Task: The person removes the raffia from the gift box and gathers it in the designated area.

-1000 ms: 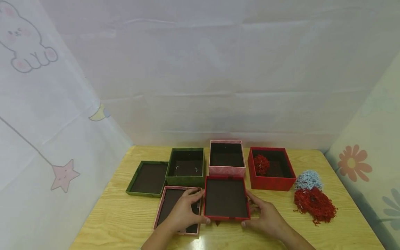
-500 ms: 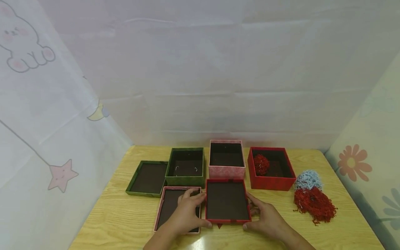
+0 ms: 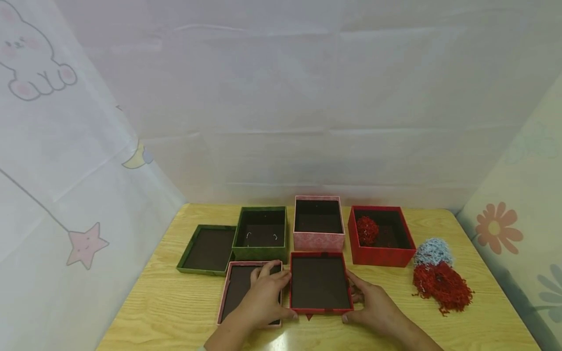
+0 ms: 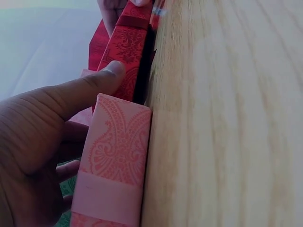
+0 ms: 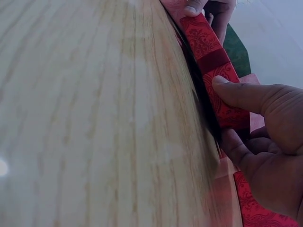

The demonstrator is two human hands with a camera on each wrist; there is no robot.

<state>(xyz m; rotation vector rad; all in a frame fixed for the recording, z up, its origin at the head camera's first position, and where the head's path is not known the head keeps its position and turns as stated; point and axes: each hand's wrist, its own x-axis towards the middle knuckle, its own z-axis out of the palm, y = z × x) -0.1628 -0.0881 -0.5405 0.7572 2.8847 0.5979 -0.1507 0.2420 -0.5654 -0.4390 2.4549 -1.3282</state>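
Observation:
My left hand (image 3: pixel 262 297) and right hand (image 3: pixel 375 307) hold a red box lid (image 3: pixel 322 310) by its two sides, its dark inside facing up. In the right wrist view, the thumb lies on the patterned front side (image 5: pixel 227 111) and a finger reaches beneath the corner. The left thumb (image 4: pixel 113 71) presses the other end of that front side. Below the left hand lies a pink lid (image 3: pixel 232 287), also inside up and partly covered by the hand. The red lid is close over the table, just in front of an open pink box (image 3: pixel 318 241).
An open green box (image 3: pixel 261 253) and green lid (image 3: pixel 186 258) stand at the back left. At the right is an open red box (image 3: pixel 382 257) with red shredded paper (image 3: pixel 367 230) inside. Blue-white shredded paper (image 3: pixel 432 252) and more red shreds (image 3: pixel 443 287) lie beside it.
The red lid has come slightly toward me and down, with both hands staying on its sides. In the last half second it has hardly moved.

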